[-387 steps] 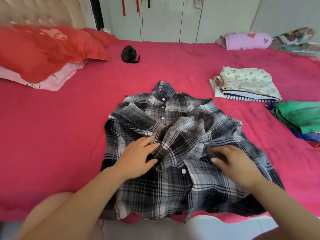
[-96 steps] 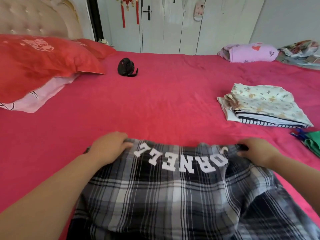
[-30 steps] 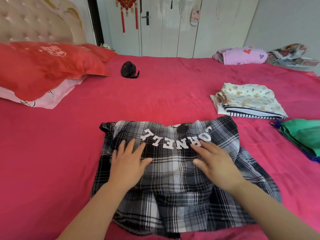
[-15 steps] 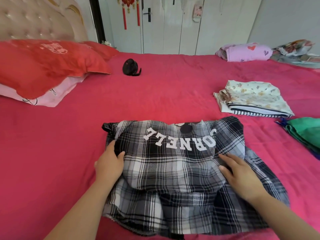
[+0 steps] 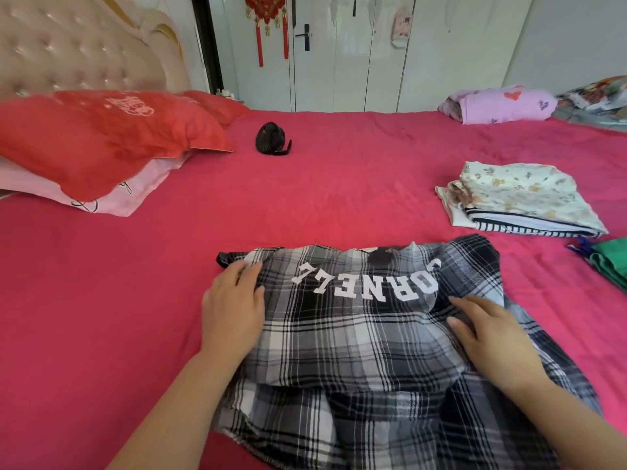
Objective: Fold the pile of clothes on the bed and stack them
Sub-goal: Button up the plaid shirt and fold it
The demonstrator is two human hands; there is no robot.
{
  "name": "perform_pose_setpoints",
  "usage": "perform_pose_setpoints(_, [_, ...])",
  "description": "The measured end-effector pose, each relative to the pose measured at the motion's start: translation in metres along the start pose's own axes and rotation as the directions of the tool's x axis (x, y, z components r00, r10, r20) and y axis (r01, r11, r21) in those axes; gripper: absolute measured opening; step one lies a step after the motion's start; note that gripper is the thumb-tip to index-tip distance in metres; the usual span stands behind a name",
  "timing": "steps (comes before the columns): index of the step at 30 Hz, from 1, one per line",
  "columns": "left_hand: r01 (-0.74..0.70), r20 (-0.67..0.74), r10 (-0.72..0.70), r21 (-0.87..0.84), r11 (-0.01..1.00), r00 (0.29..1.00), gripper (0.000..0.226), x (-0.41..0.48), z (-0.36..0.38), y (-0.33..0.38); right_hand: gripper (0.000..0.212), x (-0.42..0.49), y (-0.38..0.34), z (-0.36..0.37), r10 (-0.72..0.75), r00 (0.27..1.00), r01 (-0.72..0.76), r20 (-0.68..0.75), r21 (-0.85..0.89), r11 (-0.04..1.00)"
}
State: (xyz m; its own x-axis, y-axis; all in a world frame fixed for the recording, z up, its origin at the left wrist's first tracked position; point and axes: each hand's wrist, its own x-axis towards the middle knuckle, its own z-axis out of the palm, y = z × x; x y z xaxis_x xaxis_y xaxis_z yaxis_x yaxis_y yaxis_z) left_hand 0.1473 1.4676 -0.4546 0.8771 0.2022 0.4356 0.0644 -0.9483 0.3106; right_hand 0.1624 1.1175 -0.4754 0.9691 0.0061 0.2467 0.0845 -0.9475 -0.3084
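Head view: plaid shirt, folded stack on bed

The bed before me was spread in magenta. At ten o'clock stood a tufted beige headboard, with red pillows lying on a pink pillow. White cupboard doors filled twelve o'clock, and a red tasselled ornament hung there. A small black thing, perhaps a fan, lay at eleven. A pale wall closed one o'clock in soft daylight.
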Motion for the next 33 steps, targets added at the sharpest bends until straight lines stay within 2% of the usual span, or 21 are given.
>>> perform_pose_setpoints(3, [-0.133,0.163,0.118,0.081,0.988,0.979,0.047,0.019,0.017,0.004,0.045,0.02,0.0,-0.004,-0.053,0.999,0.052,-0.011,-0.019,0.998])
perform_pose_setpoints(6, [-0.124,0.356,0.049,0.192,0.973,0.933,0.052,0.041,0.032,-0.004,0.049,0.037,0.011,-0.004,-0.061,0.994,0.074,0.086,-0.158,0.985])
perform_pose_setpoints(8, [-0.079,0.424,-0.021,0.217,0.973,0.905,0.051,0.057,0.035,-0.011,0.048,0.047,0.022,-0.005,-0.006,0.989,0.041,0.147,-0.242,0.969])
perform_pose_setpoints(12, [-0.013,0.348,-0.033,0.128,0.992,0.937,0.045,0.091,0.038,-0.025,0.043,0.083,0.029,-0.017,0.06,0.997,-0.051,0.043,-0.183,0.982])
perform_pose_setpoints(14, [0.009,0.362,-0.045,0.101,0.995,0.931,0.043,0.105,0.041,-0.032,0.043,0.108,0.029,-0.021,0.066,0.998,-0.063,0.01,-0.192,0.979])
perform_pose_setpoints(17, [-0.065,0.453,-0.02,0.17,0.983,0.891,0.039,0.119,0.047,-0.034,0.044,0.144,0.033,-0.024,0.109,0.993,-0.101,0.037,-0.172,0.98])
perform_pose_setpoints(19, [-0.113,0.462,0.041,0.128,0.985,0.886,0.032,0.123,0.053,-0.035,0.046,0.161,0.036,-0.02,0.131,0.988,-0.119,0.084,-0.127,0.985])
perform_pose_setpoints(22, [-0.117,0.375,0.102,0.016,0.993,0.922,0.025,0.127,0.056,-0.041,0.046,0.175,0.04,-0.011,0.178,0.973,-0.167,0.145,-0.087,0.982])
perform_pose_setpoints(25, [-0.127,0.22,0.12,0.018,0.992,0.968,0.027,0.131,0.053,-0.051,0.027,0.183,0.048,-0.007,0.183,0.979,-0.167,0.092,-0.156,0.974])
perform_pose_setpoints(28, [-0.05,0.159,0.033,0.104,0.993,0.987,0.018,0.135,0.059,-0.06,0.024,0.189,0.052,-0.006,0.217,0.976,-0.214,0.003,-0.144,0.966])
perform_pose_setpoints(29, [-0.001,0.17,-0.021,0.13,0.992,0.985,0.014,0.135,0.063,-0.061,0.024,0.19,0.052,-0.005,0.241,0.97,-0.237,0.009,-0.158,0.959])
perform_pose_setpoints(33, [0.184,0.18,-0.204,0.121,0.975,0.962,0.024,0.128,0.071,-0.055,0.03,0.182,0.051,0.003,0.362,0.931,-0.344,0.046,-0.22,0.913])
